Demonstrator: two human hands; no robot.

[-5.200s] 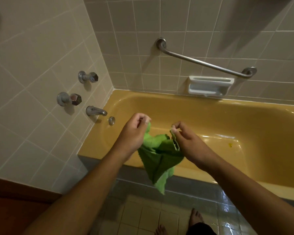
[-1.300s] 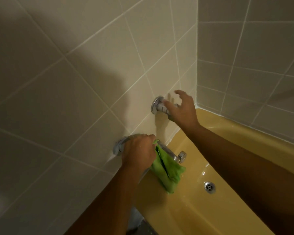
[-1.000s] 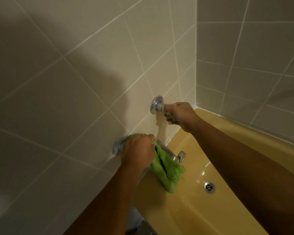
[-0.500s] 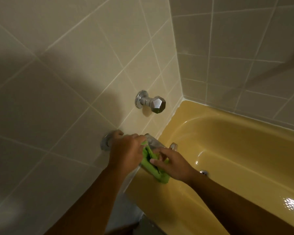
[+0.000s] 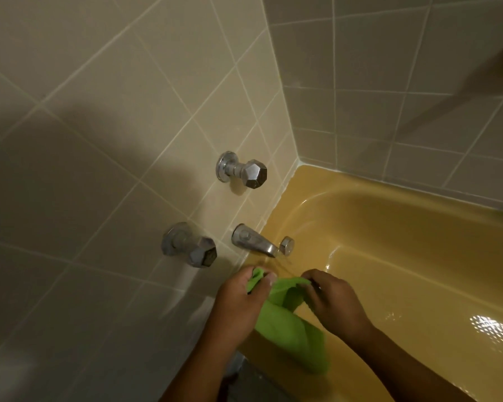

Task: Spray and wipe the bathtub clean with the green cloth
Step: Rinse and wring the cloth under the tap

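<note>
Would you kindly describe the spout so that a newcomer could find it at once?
Find the yellow bathtub and follow it to the tiled wall at its end. The spout sticks out low on that wall, just over the tub's rim. Unlike the faceted upper knob and lower knob, it is a smooth curved nozzle pointing down.

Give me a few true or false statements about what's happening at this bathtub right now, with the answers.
1. The left hand and the right hand both grip the green cloth. True.
2. The green cloth is draped over the spout. False: it is held below the spout, apart from it.
3. The upper tap handle and the lower tap handle stick out of the tiled wall. True.
4. The right hand is turning the upper tap handle. False: no hand touches it.
</note>
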